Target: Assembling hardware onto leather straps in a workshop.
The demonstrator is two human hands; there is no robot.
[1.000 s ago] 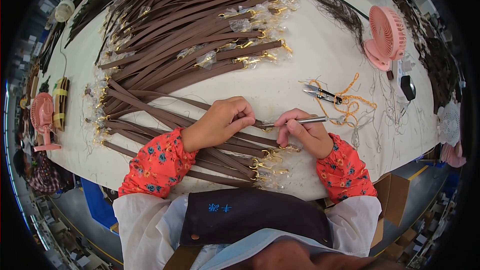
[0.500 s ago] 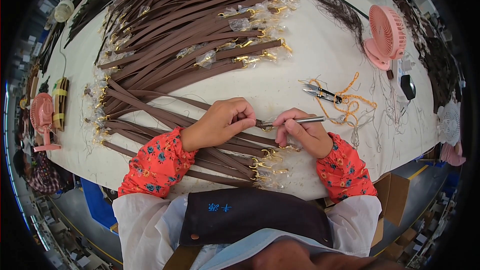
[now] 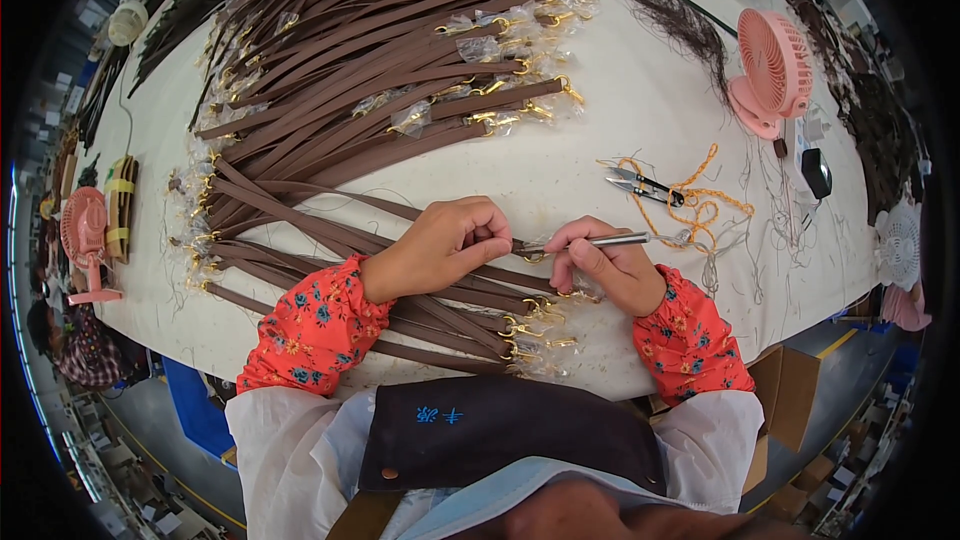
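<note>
Over the near straps, my left hand (image 3: 450,240) is closed, thumb and fingers pinching the dark end of a brown strap (image 3: 522,247). A little to its right, my right hand (image 3: 608,265) is closed round a slim silver-handled tool (image 3: 622,239), held nearly level. The tool's tip, by the strap end and a bit of gold metal, is too small to make out. Beneath both hands lie several flat brown straps (image 3: 455,325) with gold clasps (image 3: 520,325) partly wrapped in clear plastic.
A large heap of brown straps (image 3: 370,70) covers the table's far left. Black-handled thread snips (image 3: 650,190) lie beside tangled orange cord (image 3: 705,225) to the right. Pink fans stand at the right (image 3: 775,65) and left (image 3: 85,230). Loose dark threads (image 3: 690,20) lie far right.
</note>
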